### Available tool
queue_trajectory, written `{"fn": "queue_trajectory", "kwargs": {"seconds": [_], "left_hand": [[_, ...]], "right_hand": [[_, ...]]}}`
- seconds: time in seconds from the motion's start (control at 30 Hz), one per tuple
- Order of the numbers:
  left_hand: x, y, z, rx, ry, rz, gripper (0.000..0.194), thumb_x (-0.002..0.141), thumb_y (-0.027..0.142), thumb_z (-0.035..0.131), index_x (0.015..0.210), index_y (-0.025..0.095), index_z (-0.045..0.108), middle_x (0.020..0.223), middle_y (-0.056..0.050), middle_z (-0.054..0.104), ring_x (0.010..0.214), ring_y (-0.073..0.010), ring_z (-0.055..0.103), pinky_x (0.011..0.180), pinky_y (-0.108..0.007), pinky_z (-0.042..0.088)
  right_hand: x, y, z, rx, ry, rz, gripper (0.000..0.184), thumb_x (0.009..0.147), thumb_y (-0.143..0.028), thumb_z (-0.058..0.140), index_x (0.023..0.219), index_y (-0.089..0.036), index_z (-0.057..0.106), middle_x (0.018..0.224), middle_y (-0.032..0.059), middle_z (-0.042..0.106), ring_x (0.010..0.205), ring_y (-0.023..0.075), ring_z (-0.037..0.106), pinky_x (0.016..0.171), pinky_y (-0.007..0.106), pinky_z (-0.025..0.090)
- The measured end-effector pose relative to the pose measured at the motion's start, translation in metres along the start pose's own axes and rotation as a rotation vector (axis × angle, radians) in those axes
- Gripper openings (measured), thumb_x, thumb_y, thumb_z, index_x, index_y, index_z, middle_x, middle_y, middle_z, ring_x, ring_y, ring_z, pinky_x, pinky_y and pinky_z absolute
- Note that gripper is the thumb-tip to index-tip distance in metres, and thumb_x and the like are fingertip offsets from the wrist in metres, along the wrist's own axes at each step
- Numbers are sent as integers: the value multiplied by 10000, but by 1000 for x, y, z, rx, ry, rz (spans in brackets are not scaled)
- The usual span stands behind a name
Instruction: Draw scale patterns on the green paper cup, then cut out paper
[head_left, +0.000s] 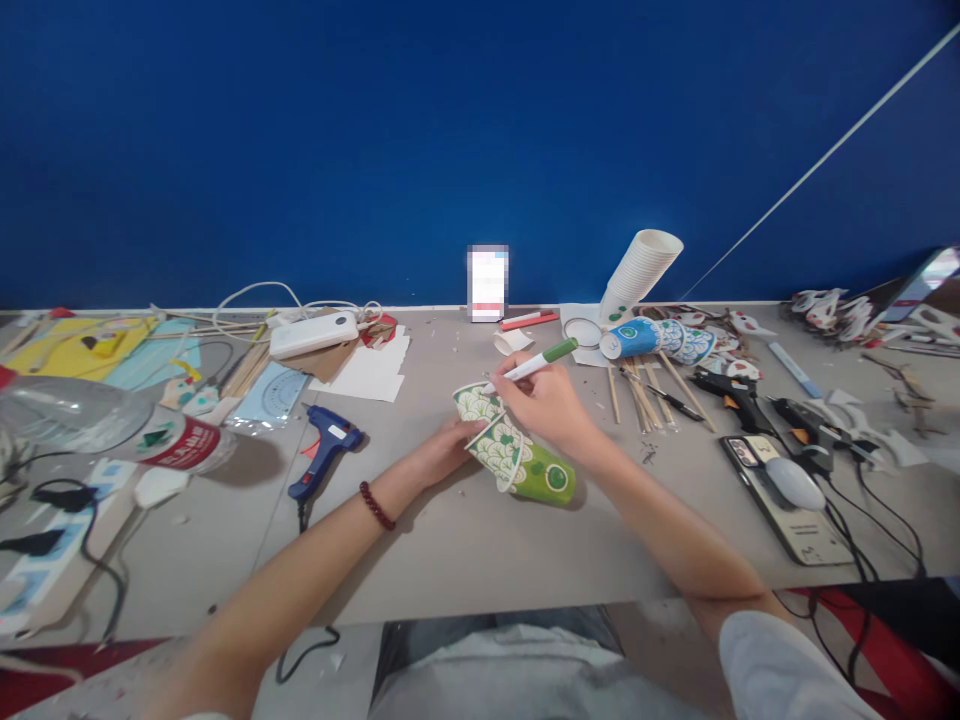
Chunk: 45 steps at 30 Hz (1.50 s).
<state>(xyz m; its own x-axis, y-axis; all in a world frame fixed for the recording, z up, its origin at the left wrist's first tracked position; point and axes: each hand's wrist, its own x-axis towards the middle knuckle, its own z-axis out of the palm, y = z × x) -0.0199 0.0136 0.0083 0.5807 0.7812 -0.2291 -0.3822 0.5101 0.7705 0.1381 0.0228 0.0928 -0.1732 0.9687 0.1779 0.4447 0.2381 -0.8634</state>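
A row of joined paper cups [499,455], green and white with a scale-like pattern, lies tilted over the table in front of me. Its near end is a solid green cup [546,474] with a round emblem. My left hand [448,450] grips the row from the left near its far end, its fingers partly hidden behind the cups. In my right hand [547,400] is a white marker [534,368] with a green end, held like a pen. The marker's tip is at the rim of the farthest patterned cup [478,402].
Left stand a blue glue gun [324,450], a plastic bottle [176,440] and a power strip [71,550]. Right are a blue cup row [656,342], stacked white cups [643,270], sticks [641,400] and a phone [795,520] under a mouse [795,484]. A lit screen [488,283] leans against the blue wall.
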Motion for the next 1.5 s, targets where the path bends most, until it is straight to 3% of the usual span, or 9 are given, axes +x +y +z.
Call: {"fn": "queue_trajectory", "kwargs": {"seconds": [0.53,0.93,1.5], "left_hand": [[6,-2,-10,-195,85,-42,380,707,257,591,1043,82,626,911,-111,700,918,-273,617,876,-379,393],[5,1,-6,-228,108,-47,294,746,287,596,968,103,657,898,-95,709,866,-246,641,863,-364,421],[5,-1,-7,-213,109,-39,308,714,281,636,968,107,648,897,-96,710,872,-257,642,842,-361,425]], "right_hand": [[10,12,-1,185,-12,51,182,802,-383,547,779,-203,551,652,21,642,587,163,627,548,280,460],[9,11,1,63,-63,-10,157,815,-348,527,782,-202,575,714,20,634,656,149,613,590,273,453],[6,8,2,-51,-36,-56,132,816,-323,528,797,-216,603,747,9,648,681,142,588,638,282,438]]}}
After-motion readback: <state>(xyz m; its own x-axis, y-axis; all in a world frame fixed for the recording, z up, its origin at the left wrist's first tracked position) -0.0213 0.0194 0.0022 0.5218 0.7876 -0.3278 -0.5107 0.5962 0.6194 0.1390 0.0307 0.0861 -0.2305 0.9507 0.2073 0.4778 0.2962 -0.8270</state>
